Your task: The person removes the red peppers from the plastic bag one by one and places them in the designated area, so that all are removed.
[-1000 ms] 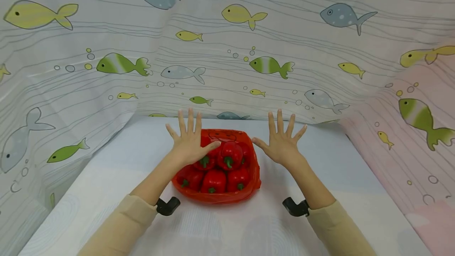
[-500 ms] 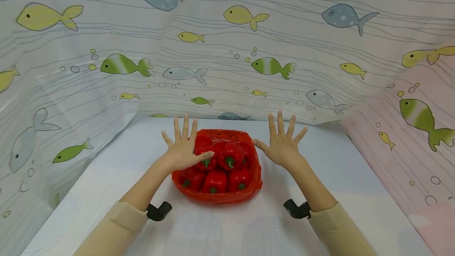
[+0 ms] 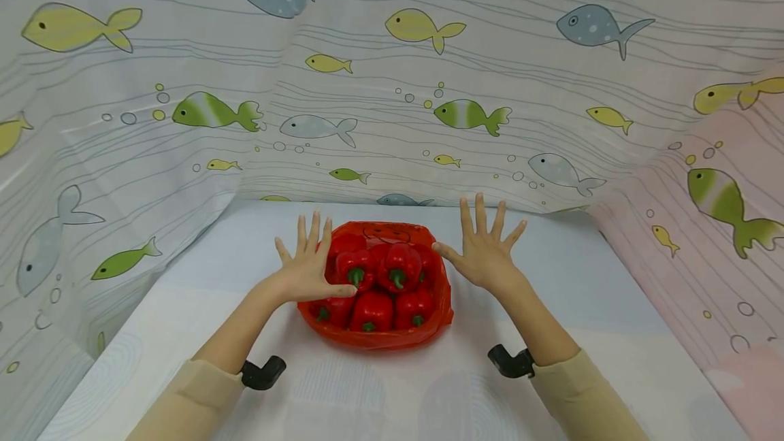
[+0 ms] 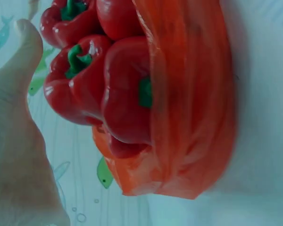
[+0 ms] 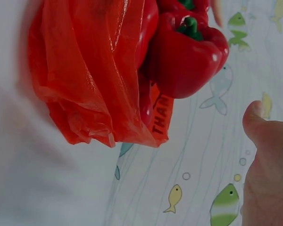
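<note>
Several red bell peppers (image 3: 372,310) with green stems fill a red plastic bag (image 3: 380,340) whose mouth is rolled wide. My left hand (image 3: 306,273), fingers spread straight, is raised over the bag's left side and hides part of it. On the other side, my right hand (image 3: 486,256) is spread too, its thumb near the bag's right rim. Neither hand holds anything. In the left wrist view the peppers (image 4: 85,80) stand above the bag's rolled side (image 4: 193,103), beside my thumb. Printed letters show on the bag (image 5: 161,115) in the right wrist view, apart from my right thumb.
The bag rests on a white table (image 3: 539,318) with faint patterns. Behind and on both sides hangs a sheet (image 3: 367,87) printed with fish. A black wrist mount (image 3: 263,373) sits at my left cuff, another black mount (image 3: 511,361) at the right.
My left hand has shifted left and down toward me, uncovering more peppers; its fingers remain spread. The right hand has barely moved. Bag and peppers stay in place.
</note>
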`<act>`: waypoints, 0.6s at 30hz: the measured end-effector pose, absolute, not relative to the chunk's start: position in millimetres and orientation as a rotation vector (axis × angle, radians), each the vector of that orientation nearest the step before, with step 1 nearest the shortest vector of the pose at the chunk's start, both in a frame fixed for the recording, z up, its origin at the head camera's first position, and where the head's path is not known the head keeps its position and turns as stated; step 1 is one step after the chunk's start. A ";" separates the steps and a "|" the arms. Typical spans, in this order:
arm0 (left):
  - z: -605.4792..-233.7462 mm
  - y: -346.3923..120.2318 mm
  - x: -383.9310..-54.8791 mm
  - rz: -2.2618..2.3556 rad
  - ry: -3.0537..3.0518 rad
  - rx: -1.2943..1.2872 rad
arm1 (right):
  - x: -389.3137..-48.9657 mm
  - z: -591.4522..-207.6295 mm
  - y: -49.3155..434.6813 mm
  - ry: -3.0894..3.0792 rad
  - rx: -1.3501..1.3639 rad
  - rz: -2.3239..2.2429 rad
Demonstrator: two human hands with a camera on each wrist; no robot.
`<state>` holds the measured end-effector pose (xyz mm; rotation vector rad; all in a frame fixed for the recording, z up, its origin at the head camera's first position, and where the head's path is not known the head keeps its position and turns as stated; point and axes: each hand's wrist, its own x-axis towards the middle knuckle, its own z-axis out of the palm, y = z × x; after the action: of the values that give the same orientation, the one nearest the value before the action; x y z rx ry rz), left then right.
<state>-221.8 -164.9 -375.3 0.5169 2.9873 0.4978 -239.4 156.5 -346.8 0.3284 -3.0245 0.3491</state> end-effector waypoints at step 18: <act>-414.6 -191.1 -210.2 0.775 2.923 0.627 | -242.2 -356.7 158.7 -3.047 0.354 0.411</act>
<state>-210.2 -191.1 -414.6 0.6270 2.9232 0.7753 -242.2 158.7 -356.7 0.3536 -3.0471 0.4109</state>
